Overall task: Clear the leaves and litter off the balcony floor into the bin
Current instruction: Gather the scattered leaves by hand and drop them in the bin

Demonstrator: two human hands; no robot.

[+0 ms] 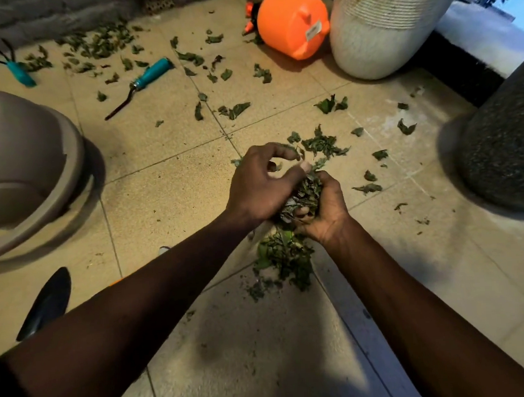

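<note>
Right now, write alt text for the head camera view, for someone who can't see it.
Two hands gather a handful of leaves above a tiled balcony floor: the right hand cups it, the left hand grips it from above. More scattered leaves lie around, with a grey bin at left and an orange container beyond.

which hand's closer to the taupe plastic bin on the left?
Left. The left hand is to the right of the taupe plastic bin. The right hand, gripping a handful of green leaves, lies beyond the left hand, further right.
</note>
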